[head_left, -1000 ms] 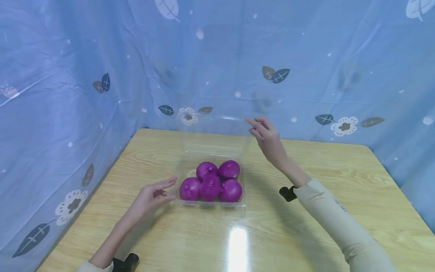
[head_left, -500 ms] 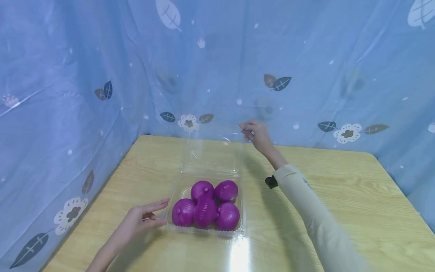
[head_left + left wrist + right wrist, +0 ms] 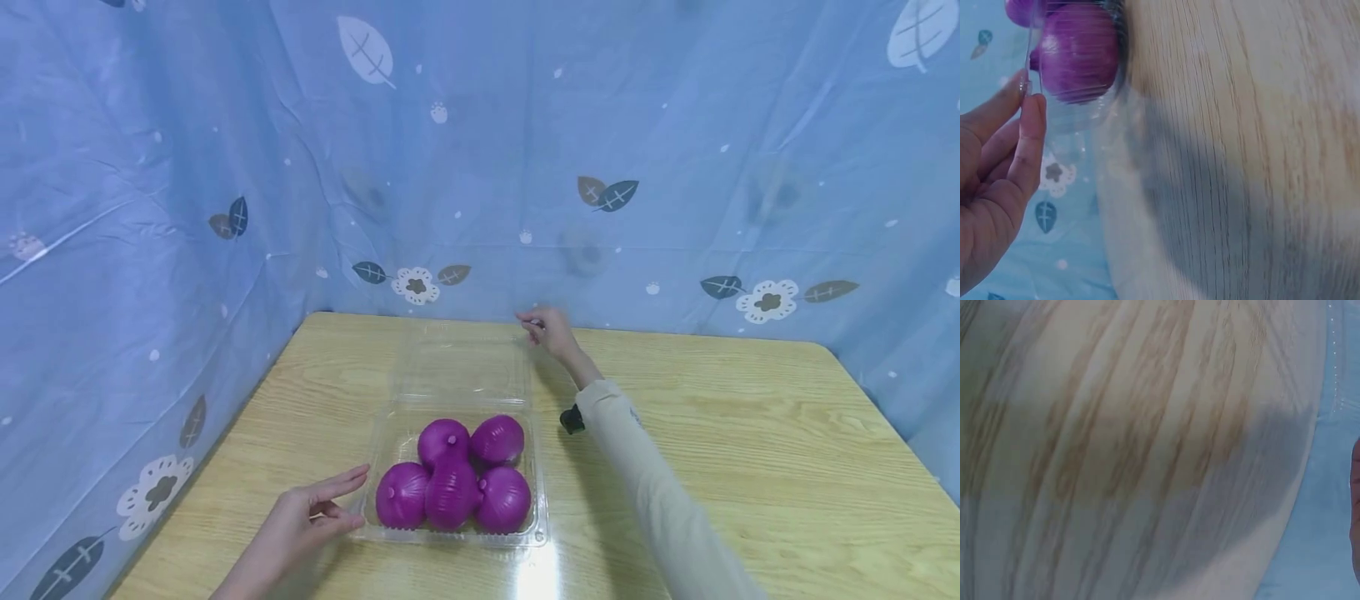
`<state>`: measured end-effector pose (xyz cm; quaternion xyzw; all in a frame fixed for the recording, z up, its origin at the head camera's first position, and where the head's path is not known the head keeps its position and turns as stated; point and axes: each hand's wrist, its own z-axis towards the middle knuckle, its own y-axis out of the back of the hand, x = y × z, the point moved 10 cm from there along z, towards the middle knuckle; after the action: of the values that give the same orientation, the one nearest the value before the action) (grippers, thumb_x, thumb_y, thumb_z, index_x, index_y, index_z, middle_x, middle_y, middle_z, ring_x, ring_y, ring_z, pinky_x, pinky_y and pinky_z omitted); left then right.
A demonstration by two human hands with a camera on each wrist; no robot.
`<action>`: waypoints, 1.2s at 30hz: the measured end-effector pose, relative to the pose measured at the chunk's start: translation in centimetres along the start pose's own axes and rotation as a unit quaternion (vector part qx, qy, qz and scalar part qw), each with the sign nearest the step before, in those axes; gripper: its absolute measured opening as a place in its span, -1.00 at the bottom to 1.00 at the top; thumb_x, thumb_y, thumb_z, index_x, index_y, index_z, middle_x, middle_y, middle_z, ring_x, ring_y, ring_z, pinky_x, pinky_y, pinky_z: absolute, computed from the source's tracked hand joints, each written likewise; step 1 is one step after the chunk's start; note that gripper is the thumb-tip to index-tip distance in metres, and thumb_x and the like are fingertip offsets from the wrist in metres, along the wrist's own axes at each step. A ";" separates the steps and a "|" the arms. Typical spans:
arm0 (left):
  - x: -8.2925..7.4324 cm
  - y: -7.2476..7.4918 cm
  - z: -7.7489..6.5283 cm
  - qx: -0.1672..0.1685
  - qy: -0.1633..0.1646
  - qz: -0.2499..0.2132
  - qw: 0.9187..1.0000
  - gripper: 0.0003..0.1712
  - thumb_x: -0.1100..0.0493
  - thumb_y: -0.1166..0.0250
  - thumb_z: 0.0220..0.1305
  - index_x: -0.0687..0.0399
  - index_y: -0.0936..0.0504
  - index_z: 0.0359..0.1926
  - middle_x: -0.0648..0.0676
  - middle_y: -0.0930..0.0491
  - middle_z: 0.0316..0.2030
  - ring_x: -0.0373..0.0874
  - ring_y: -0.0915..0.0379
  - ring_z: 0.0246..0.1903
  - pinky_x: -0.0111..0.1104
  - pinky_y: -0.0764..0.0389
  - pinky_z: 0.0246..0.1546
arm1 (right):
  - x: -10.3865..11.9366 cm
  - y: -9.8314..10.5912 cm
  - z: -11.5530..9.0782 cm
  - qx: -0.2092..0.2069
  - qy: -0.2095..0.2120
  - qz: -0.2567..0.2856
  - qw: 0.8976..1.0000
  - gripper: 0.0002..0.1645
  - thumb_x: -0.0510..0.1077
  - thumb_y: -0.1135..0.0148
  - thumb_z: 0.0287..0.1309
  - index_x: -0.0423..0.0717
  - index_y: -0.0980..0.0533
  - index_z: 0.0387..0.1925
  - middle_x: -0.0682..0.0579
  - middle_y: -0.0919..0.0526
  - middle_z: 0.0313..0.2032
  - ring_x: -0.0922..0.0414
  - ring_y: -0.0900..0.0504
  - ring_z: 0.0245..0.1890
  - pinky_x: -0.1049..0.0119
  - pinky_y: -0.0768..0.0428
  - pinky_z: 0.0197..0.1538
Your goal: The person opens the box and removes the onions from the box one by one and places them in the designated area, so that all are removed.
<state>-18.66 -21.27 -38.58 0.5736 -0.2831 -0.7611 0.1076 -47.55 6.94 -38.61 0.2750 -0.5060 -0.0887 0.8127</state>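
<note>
A clear plastic clamshell container [image 3: 542, 500] stands on the table, holding several purple onions [image 3: 504, 500]. Its clear lid [image 3: 461, 367] is tipped far back behind the base, toward the curtain. My left hand [image 3: 303, 521] pinches the base's left rim between thumb and fingers; in the left wrist view, the same hand [image 3: 997, 162] has that rim between its fingertips, close to an onion [image 3: 1079, 53]. At the lid's far right corner, my right hand [image 3: 553, 333] pinches the edge. Only a sliver of the right hand [image 3: 1355, 506] enters the right wrist view.
The wooden table [image 3: 720, 442] extends widely to the right of the container. A blue curtain [image 3: 480, 167] with leaf and flower prints rises along the table's back and left sides. A black wrist piece [image 3: 572, 419] sits under the right sleeve [image 3: 645, 467].
The right hand has moved down and back with the lid, which has swung from upright to leaning far back. The container has come nearer to me, with the left hand at its rim.
</note>
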 end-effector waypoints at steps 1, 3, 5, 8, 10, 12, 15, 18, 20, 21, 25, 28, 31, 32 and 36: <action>-0.1 0.0 0.0 -0.001 -0.002 0.001 1.000 -0.47 0.24 -0.39 0.12 0.50 -0.53 0.07 0.41 -0.43 0.11 -0.24 -0.57 -0.52 -0.41 -0.63 -0.43 | -0.1 -0.1 -0.1 0.001 -0.002 -0.004 1.000 -0.72 -0.47 -0.10 0.24 -0.53 -0.50 -0.02 -0.45 -0.61 -0.24 -0.21 -0.56 -0.57 0.38 -0.51 -0.57; -0.2 0.0 0.0 -0.005 -0.006 0.006 1.000 -0.48 0.25 -0.40 0.11 0.50 -0.54 0.05 0.41 -0.44 0.10 -0.23 -0.57 -0.53 -0.41 -0.63 -0.45 | -0.3 -0.2 -0.1 0.004 -0.007 -0.011 1.000 -0.72 -0.43 -0.10 0.27 -0.51 -0.51 -0.01 -0.43 -0.63 -0.31 -0.16 -0.52 -0.64 0.45 -0.38 -0.60; -0.3 0.1 -0.1 -0.008 -0.009 0.010 1.000 -0.48 0.25 -0.40 0.12 0.50 -0.54 0.05 0.40 -0.45 0.09 -0.24 -0.56 -0.54 -0.42 -0.62 -0.46 | -0.6 -0.4 -0.3 0.008 -0.022 -0.011 1.000 -0.71 -0.40 -0.09 0.29 -0.49 -0.51 0.00 -0.41 -0.62 -0.40 -0.04 -0.43 -0.72 0.47 -0.30 -0.61; -0.3 0.0 0.0 -0.006 -0.012 0.009 1.000 -0.48 0.24 -0.40 0.12 0.50 -0.54 0.05 0.41 -0.45 0.09 -0.24 -0.56 -0.55 -0.42 -0.62 -0.46 | -1.5 -0.5 -0.8 0.015 -0.058 -0.025 0.998 -0.70 -0.36 -0.07 0.33 -0.48 -0.51 0.02 -0.37 -0.62 -0.44 0.18 -0.30 -0.74 0.46 -0.27 -0.62; -0.3 -0.2 0.1 -0.002 -0.014 0.007 1.000 -0.48 0.24 -0.40 0.12 0.50 -0.54 0.05 0.41 -0.44 0.10 -0.25 -0.56 -0.55 -0.42 -0.62 -0.47 | -2.1 -0.7 -1.3 0.028 -0.084 -0.029 0.996 -0.67 -0.33 -0.03 0.37 -0.48 -0.48 0.06 -0.38 -0.63 -0.37 0.22 -0.33 -0.72 0.45 -0.39 -0.59; -0.2 -0.2 0.1 0.001 -0.013 0.006 1.000 -0.47 0.23 -0.40 0.12 0.50 -0.54 0.05 0.40 -0.44 0.10 -0.26 -0.55 -0.56 -0.42 -0.61 -0.48 | -2.4 -1.1 -1.8 0.048 -0.106 -0.033 0.993 -0.61 -0.27 0.03 0.42 -0.46 -0.42 0.15 -0.38 -0.63 -0.24 0.13 -0.46 -0.65 0.37 -0.55 -0.47; -0.1 -0.1 0.0 -0.001 -0.012 0.014 1.000 -0.47 0.22 -0.41 0.10 0.49 -0.55 0.04 0.36 -0.46 0.10 -0.28 -0.52 -0.57 -0.42 -0.61 -0.51 | -1.9 -1.7 -2.4 0.077 -0.109 -0.047 0.990 -0.51 -0.18 0.12 0.47 -0.44 -0.29 0.26 -0.43 -0.52 0.01 -0.13 -0.64 -0.29 0.14 -0.62 -0.13; -0.1 0.1 -0.1 -0.001 -0.012 0.021 1.000 -0.47 0.21 -0.41 0.09 0.48 -0.55 0.03 0.35 -0.47 0.10 -0.29 -0.50 -0.58 -0.43 -0.60 -0.51 | -0.9 -1.9 -2.7 0.098 -0.092 -0.056 0.989 -0.46 -0.13 0.17 0.49 -0.47 -0.21 0.30 -0.43 -0.35 0.21 -0.25 -0.45 0.15 0.00 -0.41 0.21; -0.1 0.1 0.0 0.001 -0.013 0.022 1.000 -0.47 0.21 -0.41 0.10 0.48 -0.55 0.04 0.37 -0.46 0.10 -0.28 -0.49 -0.59 -0.43 -0.60 -0.51 | -0.1 -1.8 -3.0 0.106 -0.073 -0.060 0.990 -0.45 -0.15 0.19 0.50 -0.51 -0.19 0.30 -0.39 -0.23 0.31 -0.25 -0.23 0.32 -0.01 -0.21 0.34; -0.1 0.1 0.0 0.002 -0.013 0.023 1.000 -0.47 0.22 -0.41 0.10 0.48 -0.55 0.04 0.38 -0.45 0.10 -0.28 -0.49 -0.59 -0.43 -0.60 -0.51 | 0.3 -1.8 -3.2 0.112 -0.068 -0.059 0.990 -0.44 -0.15 0.20 0.50 -0.51 -0.17 0.30 -0.39 -0.19 0.32 -0.24 -0.17 0.35 -0.02 -0.15 0.37; -0.1 0.2 0.0 -0.003 -0.018 0.031 0.999 -0.47 0.22 -0.42 0.08 0.47 -0.56 0.03 0.33 -0.48 0.10 -0.30 -0.49 -0.59 -0.43 -0.59 -0.54 | 1.5 -1.7 -4.2 0.125 -0.055 -0.055 0.989 -0.43 -0.15 0.20 0.50 -0.49 -0.11 0.34 -0.37 -0.09 0.37 -0.22 -0.03 0.40 -0.02 -0.04 0.40; -0.2 0.3 0.0 -0.011 -0.027 0.035 0.999 -0.47 0.23 -0.43 0.06 0.48 -0.57 0.01 0.23 -0.50 0.11 -0.31 -0.49 -0.59 -0.43 -0.58 -0.56 | 2.6 -1.6 -5.0 0.131 -0.036 -0.037 0.990 -0.42 -0.12 0.14 0.49 -0.42 -0.14 0.35 -0.32 -0.12 0.38 -0.19 -0.10 0.39 -0.01 -0.14 0.37; -0.2 0.3 -0.1 -0.014 -0.038 0.029 0.999 -0.48 0.24 -0.44 0.05 0.49 -0.56 0.00 -0.03 -0.50 0.15 -0.32 -0.50 -0.59 -0.43 -0.58 -0.56 | 4.0 -1.6 -6.0 0.152 -0.010 0.018 0.988 -0.43 -0.11 0.07 0.47 -0.36 -0.19 0.35 -0.24 -0.21 0.36 -0.16 -0.22 0.35 0.03 -0.27 0.31; -0.3 0.3 -0.1 -0.015 -0.040 0.025 0.999 -0.48 0.25 -0.43 0.05 0.50 -0.56 0.00 -0.12 -0.49 0.15 -0.33 -0.50 -0.59 -0.43 -0.58 -0.56 | 4.4 -1.7 -6.4 0.163 -0.005 0.043 0.986 -0.43 -0.12 0.05 0.45 -0.33 -0.21 0.35 -0.22 -0.23 0.36 -0.14 -0.24 0.34 0.06 -0.29 0.31; -0.4 0.3 -0.1 -0.017 -0.050 0.018 0.998 -0.49 0.28 -0.44 0.04 0.52 -0.56 -0.01 -0.32 -0.42 0.13 -0.35 -0.48 -0.59 -0.44 -0.57 -0.57 | 6.1 -1.9 -8.2 0.198 0.004 0.126 0.972 -0.45 -0.18 -0.04 0.40 -0.29 -0.26 0.34 -0.20 -0.29 0.33 -0.17 -0.27 0.32 0.15 -0.35 0.27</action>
<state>-18.45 -21.31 -38.10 0.5274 -0.2855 -0.7916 0.1171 -37.30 5.70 -37.63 0.3653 -0.5408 0.1175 0.7485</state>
